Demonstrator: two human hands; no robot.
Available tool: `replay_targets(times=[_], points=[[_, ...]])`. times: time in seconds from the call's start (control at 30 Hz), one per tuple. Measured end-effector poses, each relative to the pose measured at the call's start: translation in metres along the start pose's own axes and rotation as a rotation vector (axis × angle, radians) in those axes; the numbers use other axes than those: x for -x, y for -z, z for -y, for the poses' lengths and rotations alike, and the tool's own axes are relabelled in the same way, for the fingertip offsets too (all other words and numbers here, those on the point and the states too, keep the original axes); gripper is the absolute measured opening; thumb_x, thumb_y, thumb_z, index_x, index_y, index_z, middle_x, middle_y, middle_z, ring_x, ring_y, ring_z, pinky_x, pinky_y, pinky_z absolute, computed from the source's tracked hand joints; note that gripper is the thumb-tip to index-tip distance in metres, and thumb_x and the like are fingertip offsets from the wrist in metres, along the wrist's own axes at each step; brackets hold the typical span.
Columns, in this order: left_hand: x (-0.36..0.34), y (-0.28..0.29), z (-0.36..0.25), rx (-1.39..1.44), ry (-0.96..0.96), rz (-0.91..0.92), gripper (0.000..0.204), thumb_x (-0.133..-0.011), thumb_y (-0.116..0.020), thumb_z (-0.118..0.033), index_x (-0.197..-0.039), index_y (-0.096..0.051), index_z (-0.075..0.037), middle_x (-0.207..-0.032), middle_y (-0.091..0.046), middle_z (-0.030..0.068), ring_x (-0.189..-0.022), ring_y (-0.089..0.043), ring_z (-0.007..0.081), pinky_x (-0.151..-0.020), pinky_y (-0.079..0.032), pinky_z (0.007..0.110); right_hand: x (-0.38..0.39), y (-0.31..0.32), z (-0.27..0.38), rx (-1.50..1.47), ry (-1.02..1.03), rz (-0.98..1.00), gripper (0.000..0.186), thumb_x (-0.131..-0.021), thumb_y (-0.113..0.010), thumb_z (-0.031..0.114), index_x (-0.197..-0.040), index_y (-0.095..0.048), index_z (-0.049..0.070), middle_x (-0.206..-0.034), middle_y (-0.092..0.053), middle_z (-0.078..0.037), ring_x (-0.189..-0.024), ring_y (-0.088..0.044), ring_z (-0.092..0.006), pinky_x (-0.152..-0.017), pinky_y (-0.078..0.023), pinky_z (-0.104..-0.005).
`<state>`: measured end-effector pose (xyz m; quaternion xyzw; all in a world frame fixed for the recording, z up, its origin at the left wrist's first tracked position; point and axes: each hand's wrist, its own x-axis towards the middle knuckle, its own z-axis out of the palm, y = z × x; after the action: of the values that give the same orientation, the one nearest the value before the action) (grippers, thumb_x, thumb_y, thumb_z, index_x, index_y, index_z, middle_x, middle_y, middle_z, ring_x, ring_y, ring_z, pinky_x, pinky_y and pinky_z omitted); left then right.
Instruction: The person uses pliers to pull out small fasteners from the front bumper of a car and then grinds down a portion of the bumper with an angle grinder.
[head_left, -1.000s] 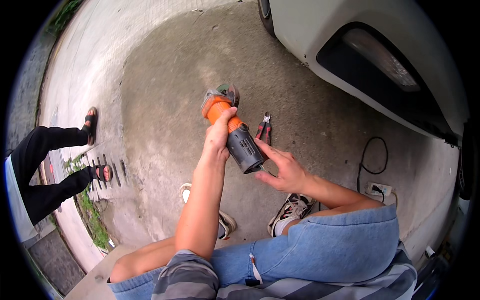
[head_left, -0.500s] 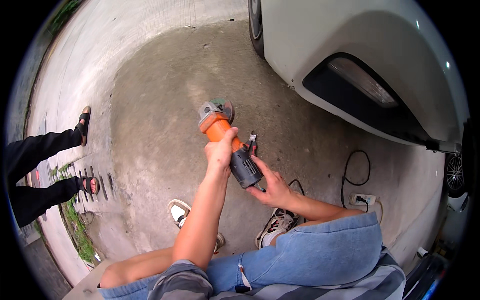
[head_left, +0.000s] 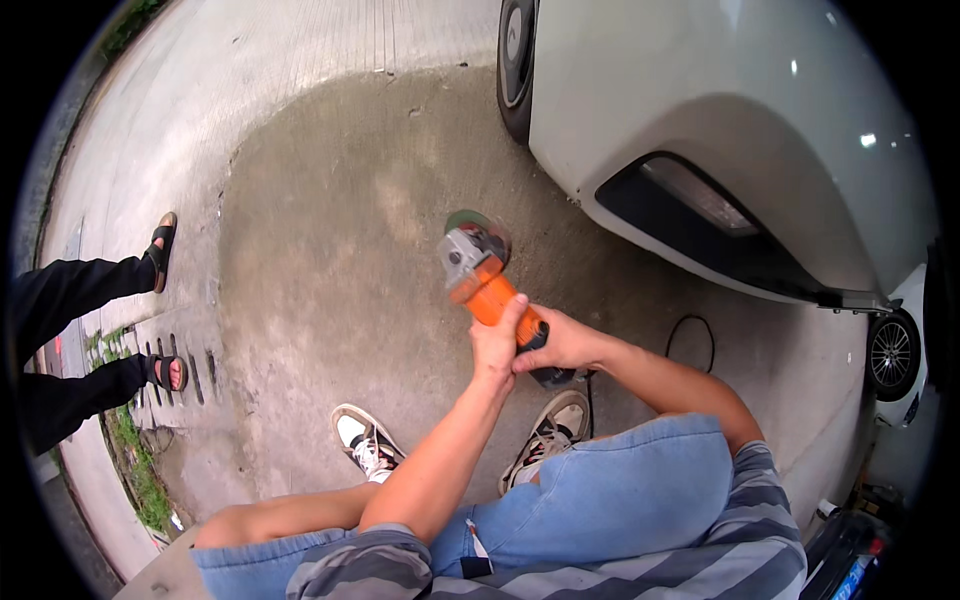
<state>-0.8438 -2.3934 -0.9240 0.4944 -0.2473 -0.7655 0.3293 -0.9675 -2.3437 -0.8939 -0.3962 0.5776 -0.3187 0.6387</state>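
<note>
The right hand [head_left: 566, 340] has just moved up from the back end of the angle grinder [head_left: 491, 296], where its thumb and fingers stood spread about the tail, and now sits directly against the left hand [head_left: 496, 347]. For the work in hand, this means that the tool's weight appears shared by two hands side by side rather than carried mainly by one.

The left fingers are closed around the orange body, thumb laid along its top, with no gap showing between skin and casing. The right hand wraps the dark rear housing [head_left: 555, 377], its thumb crossing over the top to touch the left hand; its other fingers are turned out of sight, so how tightly they curl underneath is hard to judge.

Beyond the left fingertips lies the grey metal head [head_left: 463, 257], with the green-faced disc [head_left: 467, 217] farther out, pointing away from the body. A dark cord [head_left: 590, 405] hangs just behind the right hand, and a pale car [head_left: 640, 90] stands well beyond it, to the right.
</note>
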Motion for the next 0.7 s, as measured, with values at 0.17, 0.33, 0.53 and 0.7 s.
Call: replay_targets(times=[0.17, 0.33, 0.53, 0.7], points=[[0.057, -0.028, -0.043, 0.321, 0.087, 0.191, 0.057, -0.078, -0.081, -0.025, -0.121, -0.051, -0.002, -0.11, -0.06, 0.0058, -0.099, -0.058, 0.0146, -0.089, -0.047, 0.032, 0.064, -0.006, 0.056, 0.348, -0.037, -0.197, 0.074, -0.062, -0.084, 0.018, -0.125, -0.05, 0.0, -0.109, -0.064, -0.014, -0.102, -0.06, -0.0211, -0.09, -0.047, -0.0337], [0.073, -0.017, -0.043, 0.121, 0.055, 0.008, 0.06, -0.074, -0.085, -0.028, -0.119, -0.057, 0.0, -0.113, -0.062, 0.0073, -0.102, -0.058, 0.018, -0.091, -0.046, 0.033, 0.087, -0.035, 0.055, 0.628, -0.081, -0.32, 0.079, -0.059, -0.083, 0.025, -0.128, -0.049, 0.004, -0.11, -0.064, -0.022, -0.104, -0.062, -0.0371, -0.091, -0.048, -0.0405], [0.013, 0.012, 0.001, 0.025, -0.103, 0.009, 0.043, -0.076, -0.082, -0.023, -0.104, -0.065, 0.005, -0.099, -0.068, 0.0106, -0.088, -0.064, 0.0178, -0.081, -0.05, 0.031, 0.043, -0.061, 0.021, 0.759, -0.208, -0.495, 0.083, -0.06, -0.081, 0.024, -0.132, -0.046, 0.003, -0.11, -0.064, -0.022, -0.105, -0.06, -0.0384, -0.094, -0.047, -0.0411], [-0.014, 0.011, 0.014, 0.055, -0.111, 0.027, 0.039, -0.076, -0.081, -0.019, -0.102, -0.064, 0.005, -0.098, -0.067, 0.0108, -0.087, -0.063, 0.0178, -0.08, -0.05, 0.031, 0.021, -0.063, 0.012, 0.782, -0.224, -0.586, 0.08, -0.059, -0.079, 0.023, -0.13, -0.048, 0.003, -0.11, -0.064, -0.021, -0.106, -0.06, -0.0388, -0.094, -0.047, -0.0404]])
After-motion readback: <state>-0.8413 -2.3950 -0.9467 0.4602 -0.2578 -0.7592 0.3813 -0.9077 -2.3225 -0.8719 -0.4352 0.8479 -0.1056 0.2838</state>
